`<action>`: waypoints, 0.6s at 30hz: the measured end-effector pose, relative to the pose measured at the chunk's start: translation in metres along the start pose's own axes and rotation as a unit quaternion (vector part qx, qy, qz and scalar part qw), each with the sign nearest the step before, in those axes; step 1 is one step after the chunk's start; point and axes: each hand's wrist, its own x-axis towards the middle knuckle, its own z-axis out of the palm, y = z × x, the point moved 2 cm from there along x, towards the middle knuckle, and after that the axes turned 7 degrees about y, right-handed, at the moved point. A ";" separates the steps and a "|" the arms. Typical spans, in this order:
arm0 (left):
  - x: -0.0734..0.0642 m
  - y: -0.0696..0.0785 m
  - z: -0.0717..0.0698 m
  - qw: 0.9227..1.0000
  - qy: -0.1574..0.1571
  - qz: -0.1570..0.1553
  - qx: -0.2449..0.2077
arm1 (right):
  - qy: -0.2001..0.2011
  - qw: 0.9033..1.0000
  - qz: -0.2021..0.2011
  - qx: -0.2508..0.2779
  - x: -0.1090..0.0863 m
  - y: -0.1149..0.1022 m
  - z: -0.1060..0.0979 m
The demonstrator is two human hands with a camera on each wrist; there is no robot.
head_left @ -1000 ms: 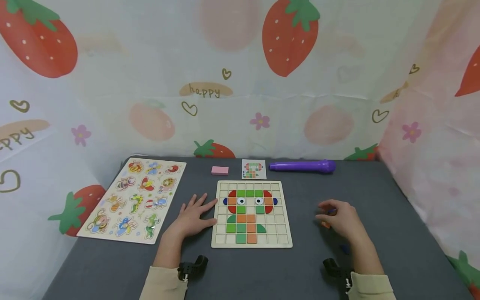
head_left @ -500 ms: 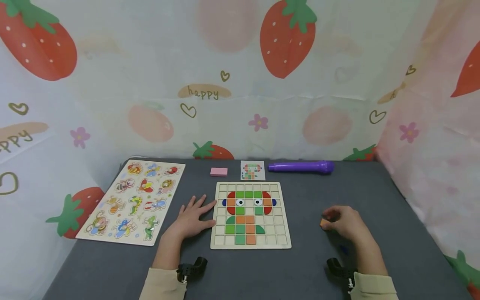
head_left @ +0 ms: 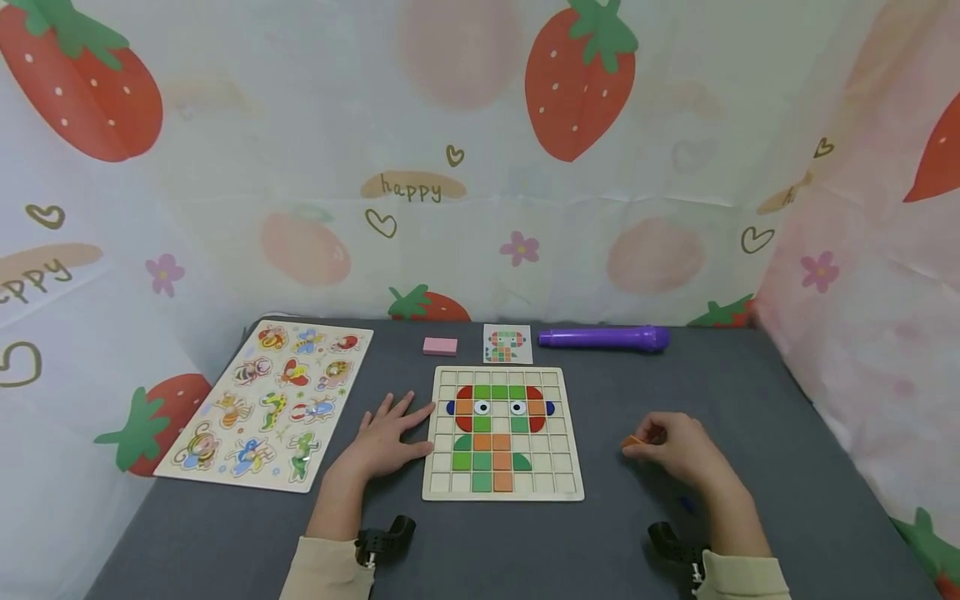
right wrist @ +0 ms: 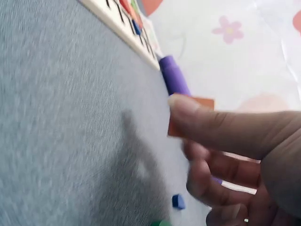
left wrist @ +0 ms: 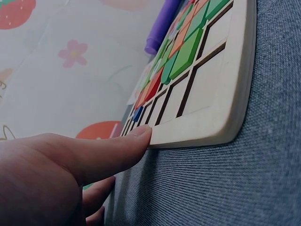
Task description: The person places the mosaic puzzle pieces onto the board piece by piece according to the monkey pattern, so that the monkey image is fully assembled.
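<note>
My right hand (head_left: 678, 450) pinches an orange square tile (right wrist: 207, 102) between thumb and fingers, off to the right of the wooden grid board (head_left: 551, 483). In the right wrist view the tile is held above the grey cloth, its shadow below. My left hand (head_left: 386, 437) lies with fingers spread at the board's left side, and the thumb tip (left wrist: 141, 132) touches the board's rim. Red, green, orange and blue tiles plus two eye tiles form a figure on the grid. A small blue piece (right wrist: 178, 201) lies on the cloth near my right hand.
Behind the board stand a pink block (head_left: 440, 346), a picture card (head_left: 507, 344) showing a similar figure, and a purple stick (head_left: 603, 337) with a thicker end. An insect picture board (head_left: 247, 417) lies at the left. A green piece (right wrist: 161, 223) peeks in at the right wrist view's bottom.
My right hand has moved slightly left with the orange tile, which now points out past the fingertips. A blue piece seen in the fingers earlier no longer shows there. The left hand stays put.
</note>
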 end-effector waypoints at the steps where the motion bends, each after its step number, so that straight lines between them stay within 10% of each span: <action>1: 0.000 0.000 0.000 1.000 0.001 0.000 0.000 | 0.001 1.000 -0.004 0.002 0.000 -0.003 0.000; 18: -0.001 0.000 0.001 1.000 -0.003 -0.002 -0.003 | 0.001 0.996 -0.077 0.042 -0.003 -0.079 0.025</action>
